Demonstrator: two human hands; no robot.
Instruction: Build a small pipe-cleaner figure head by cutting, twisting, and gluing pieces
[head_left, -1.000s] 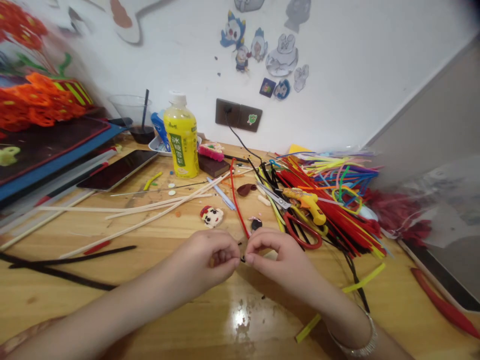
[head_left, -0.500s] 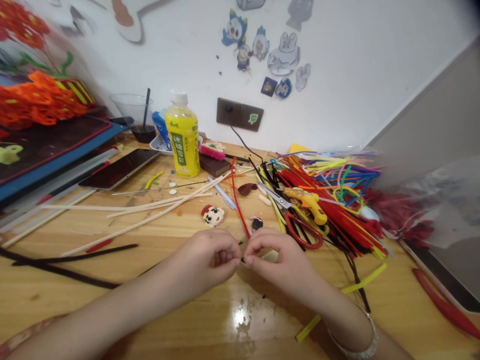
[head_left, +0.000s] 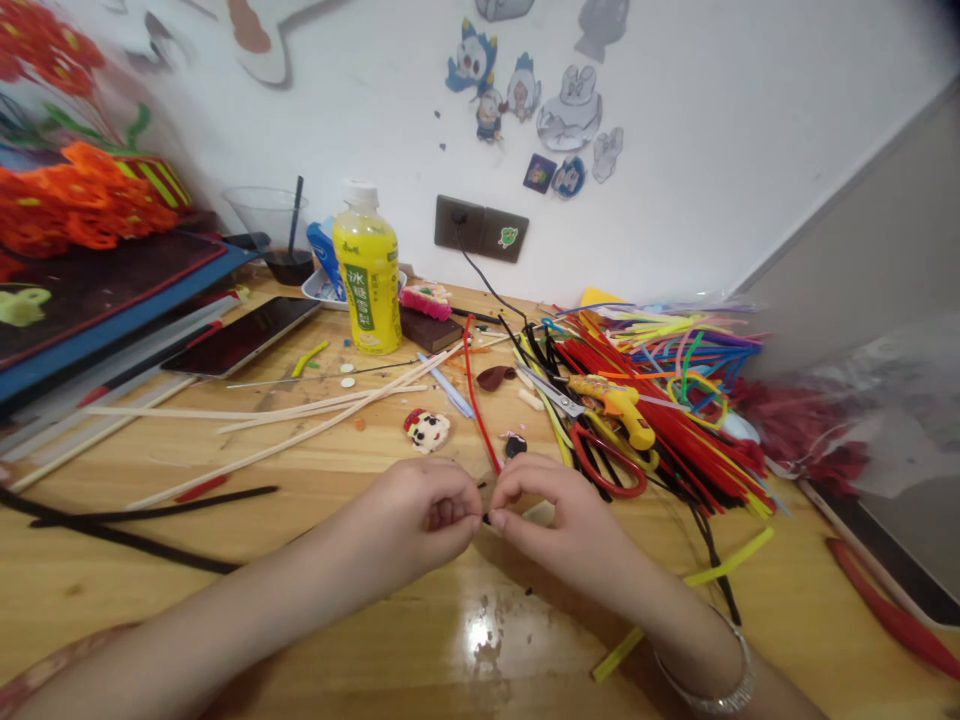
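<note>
Both hands meet low over the middle of the table, their fingertips almost touching. My left hand is closed in a pinch at a small black piece, mostly covered by fingers; it looks like a bit of pipe cleaner. Pinching the same spot from the other side is my right hand, with a silvery bracelet on its wrist. A red pipe cleaner runs from behind the right fingers toward the back. Just beyond the hands lie a small doll-like face with a red top and a small black round piece.
To the right, red-handled scissors and a yellow glue gun rest on heaped pipe cleaners. Pale sticks, a phone and a yellow bottle are at left and back. Black pipe cleaners lie front left.
The hands keep the same pinch at the same place. The view has shifted very slightly; nothing was picked up or let go.
</note>
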